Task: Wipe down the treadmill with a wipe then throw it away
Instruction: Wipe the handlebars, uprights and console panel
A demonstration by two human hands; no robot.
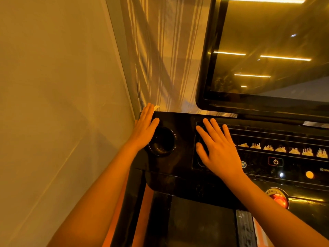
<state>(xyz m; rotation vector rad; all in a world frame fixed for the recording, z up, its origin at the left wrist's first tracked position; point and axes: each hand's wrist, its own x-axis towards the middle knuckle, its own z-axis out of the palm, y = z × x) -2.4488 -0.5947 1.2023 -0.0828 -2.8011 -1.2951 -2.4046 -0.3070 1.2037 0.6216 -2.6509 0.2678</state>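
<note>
The black treadmill console (185, 157) fills the lower right, with its dark screen (270, 50) above. My left hand (145, 127) lies flat with straight fingers on the console's far left corner, beside the round cup holder (162, 141). A small corner of a white wipe (156, 107) sticks out from under its fingertips. My right hand (217, 145) rests flat, fingers spread, on the left end of the control panel (284, 152) and holds nothing.
A plain wall (62, 104) stands close on the left, and a striped sheer curtain (165, 59) hangs behind the console. A red emergency button (280, 200) sits at the console's lower edge. The belt (201, 227) shows below.
</note>
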